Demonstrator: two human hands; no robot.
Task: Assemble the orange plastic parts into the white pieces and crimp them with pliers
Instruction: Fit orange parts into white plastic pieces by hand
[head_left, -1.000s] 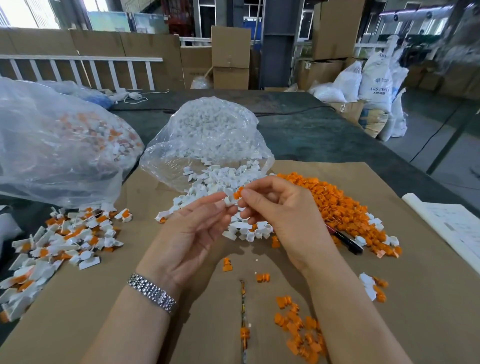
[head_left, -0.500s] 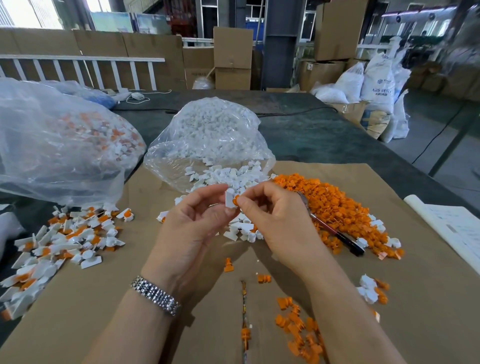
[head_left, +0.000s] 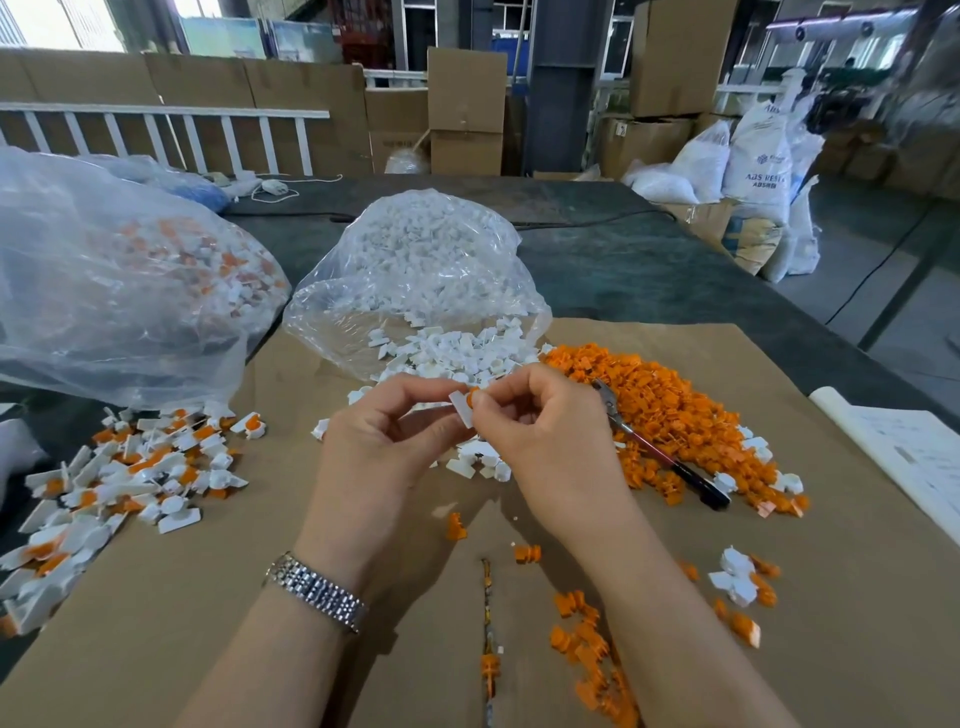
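Pliers (head_left: 660, 452) lying right of centre, handle toward lower right, nearest right hand (head_left: 545, 436); both hands, left hand (head_left: 384, 441) included, pinching white piece (head_left: 461, 409) with orange part (head_left: 472, 397).

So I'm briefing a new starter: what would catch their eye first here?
Probably the orange pile right of centre, with the pliers lying on it. Then both hands at centre: the left hand pinches a white piece, the right hand an orange part at it.
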